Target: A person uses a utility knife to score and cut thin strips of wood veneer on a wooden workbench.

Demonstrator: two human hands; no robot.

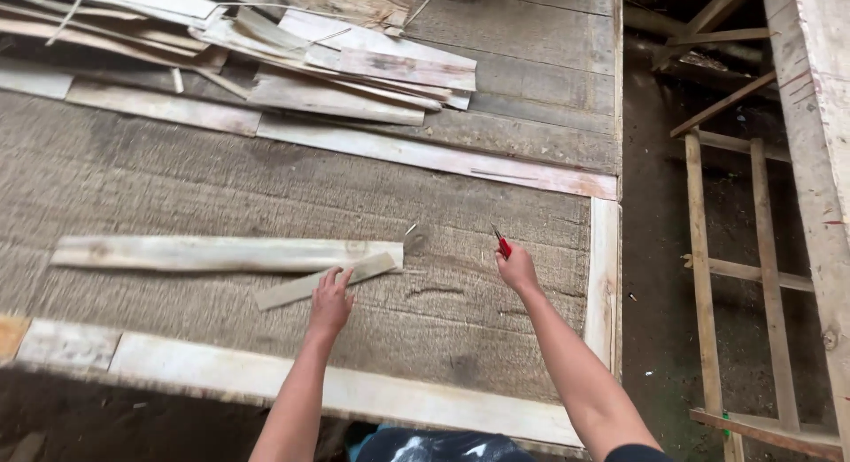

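My left hand (pixel 330 302) lies flat with spread fingers on a short thin wood strip (pixel 324 280), which rests at an angle against a longer pale plank (pixel 226 253) on the rough wooden work surface (pixel 221 183). My right hand (pixel 515 267) is closed around a small tool with a red handle and a metal tip (pixel 501 241), held just above the surface to the right of the plank's end.
A heap of thin wood offcuts (pixel 292 63) covers the far left of the surface. Pale boards frame its near edge (pixel 354 391) and right edge (pixel 605 276). Beyond the right edge, a wooden ladder-like frame (pixel 735 276) stands over dark ground.
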